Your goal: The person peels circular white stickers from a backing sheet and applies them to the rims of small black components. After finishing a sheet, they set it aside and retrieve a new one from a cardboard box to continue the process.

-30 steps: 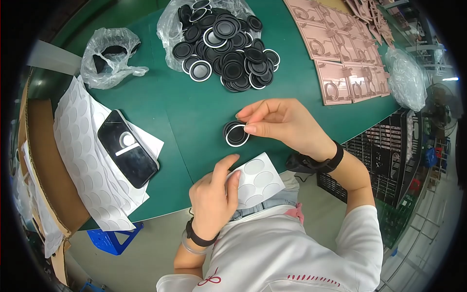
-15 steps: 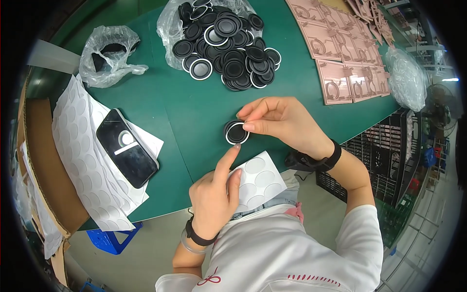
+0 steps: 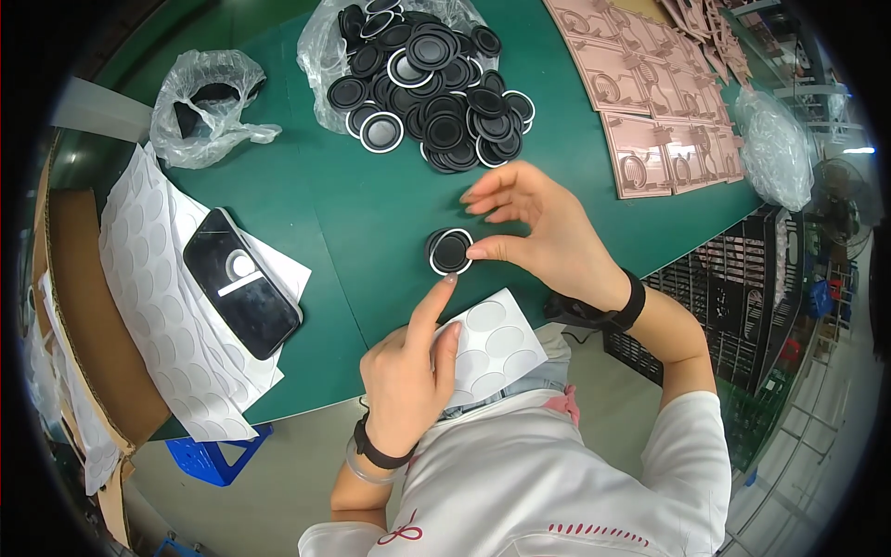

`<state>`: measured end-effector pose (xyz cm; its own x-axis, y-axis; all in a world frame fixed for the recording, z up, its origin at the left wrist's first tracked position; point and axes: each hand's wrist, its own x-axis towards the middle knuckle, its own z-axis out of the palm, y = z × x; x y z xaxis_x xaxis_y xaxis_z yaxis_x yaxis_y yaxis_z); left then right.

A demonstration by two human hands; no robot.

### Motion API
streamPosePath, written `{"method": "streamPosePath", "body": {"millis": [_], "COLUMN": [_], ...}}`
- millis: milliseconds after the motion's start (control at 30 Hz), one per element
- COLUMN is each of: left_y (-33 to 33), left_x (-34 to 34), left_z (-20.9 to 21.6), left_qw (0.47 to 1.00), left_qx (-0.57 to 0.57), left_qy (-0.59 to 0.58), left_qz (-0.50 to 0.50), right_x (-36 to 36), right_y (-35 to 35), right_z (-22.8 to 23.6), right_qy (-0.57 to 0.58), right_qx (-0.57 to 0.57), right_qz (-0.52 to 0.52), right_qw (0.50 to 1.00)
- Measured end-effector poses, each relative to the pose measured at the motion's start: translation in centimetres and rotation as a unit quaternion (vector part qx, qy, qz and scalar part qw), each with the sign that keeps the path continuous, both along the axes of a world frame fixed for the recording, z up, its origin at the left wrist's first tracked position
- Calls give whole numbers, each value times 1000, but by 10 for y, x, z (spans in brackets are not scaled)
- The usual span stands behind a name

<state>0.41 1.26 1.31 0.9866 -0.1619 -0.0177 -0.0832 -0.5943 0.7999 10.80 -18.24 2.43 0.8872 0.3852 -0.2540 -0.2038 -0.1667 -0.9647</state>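
Observation:
A small stack of round black discs [image 3: 452, 251], the top one edged by a white ring, stands on the green table in front of me. My left hand [image 3: 406, 367] grips a white sheet of round stickers [image 3: 497, 342] below its thumb, while its stretched index fingertip touches the stack's near edge. At the stack's right edge rests the thumb of my right hand [image 3: 548, 227]; its other fingers are spread apart above the table, holding nothing. Farther back lies a heap of similar black discs [image 3: 445, 130], some with white rings, partly on a clear plastic bag [image 3: 320, 70].
On the left, a phone [image 3: 243, 283] lies over several sticker sheets [image 3: 153, 297] beside a cardboard box [image 3: 97, 288]. A crumpled plastic bag [image 3: 209, 111] sits behind them. Pink moulded panels [image 3: 659, 121] cover the far right, near a bubble-wrap bundle [image 3: 778, 148] and black crates [image 3: 724, 297].
My right hand's fingers have let go of the white-edged disc and spread upward and away. The disc now sits on the stack. My left hand has stayed put.

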Motion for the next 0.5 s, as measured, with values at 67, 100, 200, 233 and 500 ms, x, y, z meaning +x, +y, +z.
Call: {"method": "streamPosePath", "body": {"millis": [67, 100, 200, 233, 500], "left_y": [0, 0, -1, -1, -2], "left_x": [0, 0, 0, 0, 2], "left_z": [2, 2, -2, -2, -1], "left_qw": [1000, 1000, 1000, 1000, 999], "left_qx": [3, 5, 12, 16, 48], "left_qy": [8, 12, 1, -5, 20], "left_qz": [0, -1, 2, 3, 5], "right_x": [-1, -1, 0, 0, 3], "right_y": [1, 1, 3, 4, 5], "right_z": [2, 4, 8, 8, 2], "right_qy": [-114, -115, -70, -71, -78], "right_qx": [-38, -37, -8, -8, -26], "right_qz": [-2, -3, 53, 52, 66], "right_qw": [993, 993, 996, 996, 994]}}
